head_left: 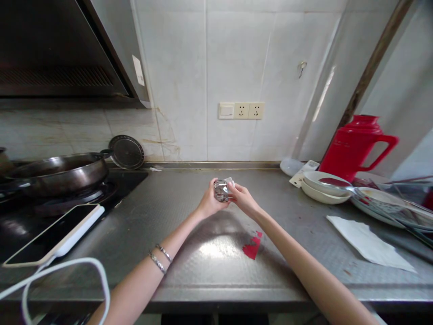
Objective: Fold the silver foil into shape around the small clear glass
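Observation:
My left hand (209, 201) is wrapped round a small, shiny, round glass vessel (221, 191), held above the middle of the metal counter. Whether it is a cup or a jar is too small to tell. Pinched in the fingers of my right hand (244, 197) is a piece of white tissue (230, 182), against the right side of the glass. Both hands meet at the vessel, and the fingers hide part of it. Below them, a torn red scrap (252, 247) lies on the counter (189, 266).
At left, a pan (67, 174) sits on the black stove, near a phone (50, 234) with a white cable (98, 262). At right are stacked white bowls (324, 192), a red thermos jug (355, 144), a folded white napkin (368, 241) and a plate (382, 212) bearing utensils.

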`<act>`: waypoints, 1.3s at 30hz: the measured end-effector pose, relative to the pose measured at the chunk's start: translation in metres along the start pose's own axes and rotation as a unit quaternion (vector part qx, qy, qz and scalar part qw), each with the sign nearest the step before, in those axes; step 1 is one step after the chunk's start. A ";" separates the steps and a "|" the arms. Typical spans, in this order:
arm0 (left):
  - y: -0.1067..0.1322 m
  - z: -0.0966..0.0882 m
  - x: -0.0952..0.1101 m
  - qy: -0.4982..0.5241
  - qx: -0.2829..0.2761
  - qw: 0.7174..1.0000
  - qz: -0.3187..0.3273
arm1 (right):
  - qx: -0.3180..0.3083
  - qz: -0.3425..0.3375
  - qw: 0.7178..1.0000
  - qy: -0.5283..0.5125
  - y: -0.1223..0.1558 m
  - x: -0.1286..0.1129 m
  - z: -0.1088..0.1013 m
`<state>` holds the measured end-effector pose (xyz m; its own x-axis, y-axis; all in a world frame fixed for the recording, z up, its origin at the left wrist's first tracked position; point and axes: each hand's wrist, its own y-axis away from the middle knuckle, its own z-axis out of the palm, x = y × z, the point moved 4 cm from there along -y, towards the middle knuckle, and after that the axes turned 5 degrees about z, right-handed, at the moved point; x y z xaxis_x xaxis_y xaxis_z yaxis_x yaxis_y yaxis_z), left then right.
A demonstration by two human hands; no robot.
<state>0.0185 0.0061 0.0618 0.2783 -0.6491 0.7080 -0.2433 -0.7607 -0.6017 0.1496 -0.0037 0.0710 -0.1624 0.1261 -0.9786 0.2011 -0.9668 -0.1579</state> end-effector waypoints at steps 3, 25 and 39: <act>0.000 0.000 0.001 0.026 0.010 1.000 -0.003 | 0.025 0.005 1.000 0.014 -0.006 0.004 -0.008; 0.007 0.010 0.000 0.066 -0.010 0.997 -0.030 | 0.081 -0.296 0.891 0.335 0.016 -0.017 -0.001; 0.006 0.012 0.001 0.081 -0.010 0.997 -0.015 | 0.046 -0.386 0.816 0.429 0.022 -0.019 0.007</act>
<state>0.0283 0.0013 0.0547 0.1328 -0.6158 0.7767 -0.2563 -0.7783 -0.5732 0.1504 -0.0293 0.0868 0.5370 0.7759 -0.3311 0.2780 -0.5333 -0.7989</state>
